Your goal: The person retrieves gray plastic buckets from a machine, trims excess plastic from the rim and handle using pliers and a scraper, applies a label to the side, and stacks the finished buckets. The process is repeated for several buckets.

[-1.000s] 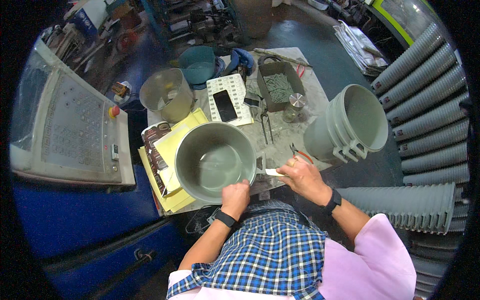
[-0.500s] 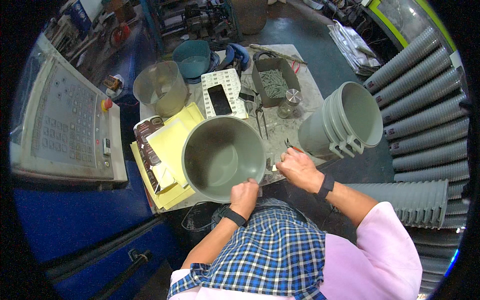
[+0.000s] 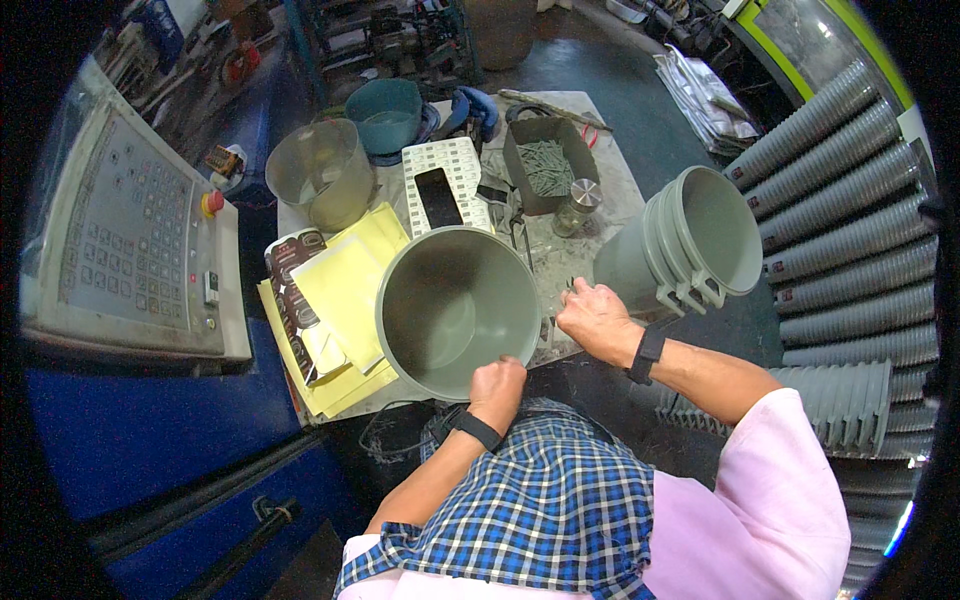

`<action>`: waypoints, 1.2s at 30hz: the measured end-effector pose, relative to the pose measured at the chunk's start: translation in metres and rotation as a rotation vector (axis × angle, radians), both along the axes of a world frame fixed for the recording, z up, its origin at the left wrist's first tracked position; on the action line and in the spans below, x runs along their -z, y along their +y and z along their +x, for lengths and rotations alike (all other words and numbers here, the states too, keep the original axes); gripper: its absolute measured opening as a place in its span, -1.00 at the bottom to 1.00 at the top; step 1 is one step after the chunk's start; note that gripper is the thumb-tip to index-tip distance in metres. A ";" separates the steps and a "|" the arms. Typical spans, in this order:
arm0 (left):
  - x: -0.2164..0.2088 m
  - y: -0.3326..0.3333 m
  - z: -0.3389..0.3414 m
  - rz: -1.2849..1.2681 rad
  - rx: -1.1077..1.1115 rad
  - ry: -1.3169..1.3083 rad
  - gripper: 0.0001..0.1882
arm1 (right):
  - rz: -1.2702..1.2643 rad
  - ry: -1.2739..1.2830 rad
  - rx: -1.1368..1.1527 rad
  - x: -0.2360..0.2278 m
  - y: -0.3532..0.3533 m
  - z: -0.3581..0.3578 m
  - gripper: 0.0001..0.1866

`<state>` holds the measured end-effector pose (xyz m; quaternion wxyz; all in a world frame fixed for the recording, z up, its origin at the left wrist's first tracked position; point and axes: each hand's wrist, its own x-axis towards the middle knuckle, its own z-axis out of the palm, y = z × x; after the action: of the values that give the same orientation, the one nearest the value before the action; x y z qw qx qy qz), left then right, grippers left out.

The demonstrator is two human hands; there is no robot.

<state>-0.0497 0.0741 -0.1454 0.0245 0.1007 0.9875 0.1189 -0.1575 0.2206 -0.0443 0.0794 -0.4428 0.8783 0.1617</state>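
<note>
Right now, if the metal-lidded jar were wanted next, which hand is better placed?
Probably the right hand: it is nearer the metal-lidded jar. The left hand is farther off, closed at the near rim of the grey bucket. Whether the right holds anything, I cannot tell.

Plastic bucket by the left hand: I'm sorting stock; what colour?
Grey-green round plastic bucket, clearest in the head view.

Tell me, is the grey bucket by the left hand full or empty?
Empty: the view into the grey bucket shows bare inner wall and bottom, with nothing inside. The left hand is at its near rim.
</note>
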 end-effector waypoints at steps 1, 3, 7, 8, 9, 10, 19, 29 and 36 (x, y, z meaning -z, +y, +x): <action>0.000 0.000 -0.001 0.016 -0.002 0.015 -0.97 | -0.041 -0.005 -0.011 0.001 0.001 0.000 -0.93; 0.000 -0.001 -0.002 0.010 0.006 0.008 -0.97 | -0.078 0.000 -0.020 0.002 0.003 -0.001 -0.93; -0.001 -0.001 -0.002 0.021 -0.015 -0.009 -0.98 | -0.172 -0.130 0.094 0.001 0.011 -0.004 -0.89; -0.002 -0.002 -0.002 0.032 -0.001 -0.022 -0.98 | -0.226 -0.186 0.147 0.000 0.016 -0.004 -0.87; -0.003 -0.005 -0.004 0.040 -0.002 -0.029 -0.98 | -0.280 -0.241 0.199 0.001 0.021 -0.003 -0.85; -0.004 -0.009 -0.005 0.052 0.003 -0.044 -0.98 | -0.363 -0.301 0.304 0.003 0.026 -0.002 -0.81; -0.072 -0.005 -0.071 0.711 -0.114 -0.240 -0.64 | -1.460 -0.764 1.340 0.133 0.026 0.014 -0.69; 0.034 -0.161 -0.044 1.992 -1.040 -0.339 -0.64 | -1.586 -1.328 1.623 0.179 0.042 0.059 -0.61; 0.031 -0.140 -0.004 1.260 -0.728 -0.529 -0.36 | -1.554 -1.408 1.512 0.139 0.024 0.028 -0.65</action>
<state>-0.0539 -0.0660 -0.1766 0.1569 -0.2669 0.6658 0.6788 -0.1295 0.2447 -0.1831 0.3167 0.2419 0.5423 -0.7396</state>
